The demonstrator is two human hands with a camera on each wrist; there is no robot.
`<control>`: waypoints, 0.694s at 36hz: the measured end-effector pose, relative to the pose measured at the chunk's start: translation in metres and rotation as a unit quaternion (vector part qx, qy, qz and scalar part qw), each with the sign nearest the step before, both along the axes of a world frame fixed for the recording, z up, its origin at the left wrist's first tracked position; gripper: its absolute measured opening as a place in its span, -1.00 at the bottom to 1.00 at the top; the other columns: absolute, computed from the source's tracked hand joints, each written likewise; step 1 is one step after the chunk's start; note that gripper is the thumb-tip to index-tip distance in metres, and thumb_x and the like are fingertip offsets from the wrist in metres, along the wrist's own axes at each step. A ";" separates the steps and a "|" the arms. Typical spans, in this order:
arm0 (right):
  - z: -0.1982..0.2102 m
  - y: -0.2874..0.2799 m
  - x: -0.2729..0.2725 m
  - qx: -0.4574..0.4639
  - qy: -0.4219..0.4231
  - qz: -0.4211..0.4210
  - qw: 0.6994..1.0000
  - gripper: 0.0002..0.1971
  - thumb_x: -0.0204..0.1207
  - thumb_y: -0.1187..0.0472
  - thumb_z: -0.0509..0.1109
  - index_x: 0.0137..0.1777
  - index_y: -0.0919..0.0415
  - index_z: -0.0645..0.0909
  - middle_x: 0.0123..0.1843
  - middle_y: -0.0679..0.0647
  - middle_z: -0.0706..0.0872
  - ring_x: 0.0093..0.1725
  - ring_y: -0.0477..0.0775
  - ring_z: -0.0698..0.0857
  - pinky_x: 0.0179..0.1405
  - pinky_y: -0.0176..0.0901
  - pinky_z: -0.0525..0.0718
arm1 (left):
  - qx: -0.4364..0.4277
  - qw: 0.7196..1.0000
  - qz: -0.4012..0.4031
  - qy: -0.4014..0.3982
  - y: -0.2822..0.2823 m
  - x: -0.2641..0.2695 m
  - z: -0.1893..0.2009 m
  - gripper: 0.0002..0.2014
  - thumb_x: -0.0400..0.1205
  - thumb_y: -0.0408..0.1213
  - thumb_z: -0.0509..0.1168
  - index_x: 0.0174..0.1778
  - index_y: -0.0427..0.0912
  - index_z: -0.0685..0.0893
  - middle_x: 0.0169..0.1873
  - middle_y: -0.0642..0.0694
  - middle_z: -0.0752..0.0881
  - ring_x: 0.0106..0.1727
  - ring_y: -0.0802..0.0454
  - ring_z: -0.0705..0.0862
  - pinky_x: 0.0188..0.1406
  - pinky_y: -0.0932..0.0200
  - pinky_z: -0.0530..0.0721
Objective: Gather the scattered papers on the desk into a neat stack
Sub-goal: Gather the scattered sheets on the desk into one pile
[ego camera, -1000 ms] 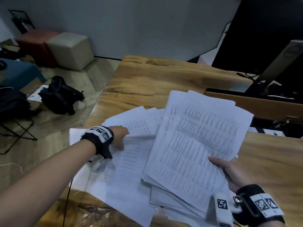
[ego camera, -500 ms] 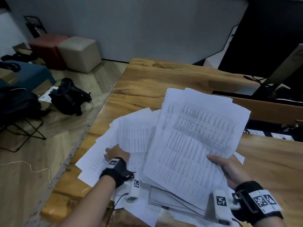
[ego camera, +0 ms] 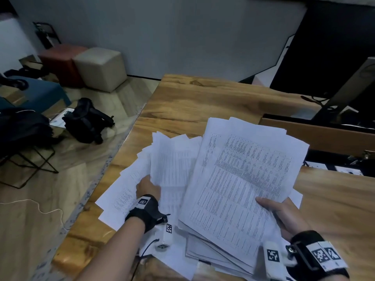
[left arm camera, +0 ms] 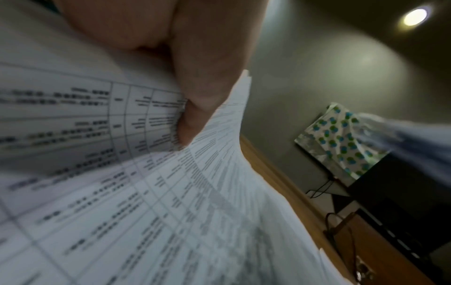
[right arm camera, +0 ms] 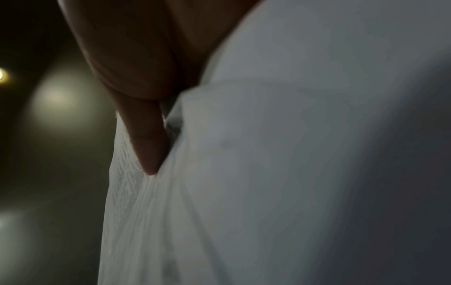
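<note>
Printed white papers cover the near left part of the wooden desk (ego camera: 203,98). My right hand (ego camera: 282,216) grips a thick stack of papers (ego camera: 243,179), thumb on top of its lower right edge, and holds it tilted above the desk. In the right wrist view the stack (right arm camera: 292,173) fills the frame beside my thumb (right arm camera: 146,135). My left hand (ego camera: 149,188) pinches a few loose sheets (ego camera: 172,159) and lifts their near edge off the desk. The left wrist view shows its thumb (left arm camera: 195,115) pressed on printed tables (left arm camera: 97,192). More sheets (ego camera: 119,197) lie flat underneath.
The desk's left edge (ego camera: 113,169) drops to the floor, where a black bag (ego camera: 85,120) and two cube stools (ego camera: 101,67) stand. A monitor stand (ego camera: 345,94) and a cable tray (ego camera: 324,136) occupy the desk's right rear. A cable (ego camera: 146,252) runs from my left wrist.
My left hand slid back toward me from the far sheets, then took hold of a few loose sheets and raised them. The right hand keeps holding the stack almost still.
</note>
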State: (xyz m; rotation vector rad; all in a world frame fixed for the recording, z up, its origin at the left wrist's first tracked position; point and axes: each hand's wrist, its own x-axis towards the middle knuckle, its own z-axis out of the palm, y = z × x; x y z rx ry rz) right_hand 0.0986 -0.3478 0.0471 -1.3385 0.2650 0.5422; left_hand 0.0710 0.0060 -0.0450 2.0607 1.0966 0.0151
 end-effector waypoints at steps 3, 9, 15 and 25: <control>-0.003 -0.002 0.001 -0.006 0.002 0.003 1.000 -0.53 0.55 0.57 0.33 0.44 0.30 0.56 0.28 0.35 0.78 0.23 0.41 0.78 0.21 0.39 0.73 | 0.016 0.998 -0.039 -0.038 0.002 -0.008 0.030 -0.65 0.60 -0.43 0.21 0.33 -0.25 0.56 0.21 -0.25 0.69 0.20 -0.31 0.66 0.18 -0.02 0.62; -0.010 -0.005 0.004 -0.034 0.010 -0.006 0.999 -0.56 0.56 0.55 0.35 0.43 0.31 0.57 0.25 0.36 0.80 0.20 0.43 0.79 0.17 0.38 0.75 | 0.086 0.986 -0.133 -0.049 0.025 -0.020 0.098 -0.81 0.61 -0.37 0.24 0.07 -0.17 0.70 -0.17 -0.19 0.77 -0.16 -0.22 0.72 -0.18 0.05 0.67; -0.017 -0.004 0.007 -0.071 0.010 -0.027 0.997 -0.54 0.55 0.55 0.38 0.45 0.34 0.56 0.23 0.37 0.80 0.19 0.42 0.79 0.29 0.47 0.65 | 0.185 0.952 -0.237 -0.057 0.047 -0.028 0.176 -0.87 0.50 -0.25 0.42 -0.30 -0.22 0.72 -0.36 -0.18 0.76 -0.27 -0.20 0.75 -0.27 -0.03 0.70; -0.011 0.010 0.007 -0.058 0.008 -0.031 0.998 -0.61 0.54 0.55 0.38 0.37 0.39 0.61 0.19 0.39 0.82 0.16 0.45 0.80 0.28 0.49 0.66 | -0.135 0.926 -0.305 -0.176 0.061 -0.029 0.228 -0.51 0.20 -0.01 0.68 0.01 -0.11 0.83 0.01 -0.05 0.87 0.04 0.05 0.84 0.10 0.06 0.77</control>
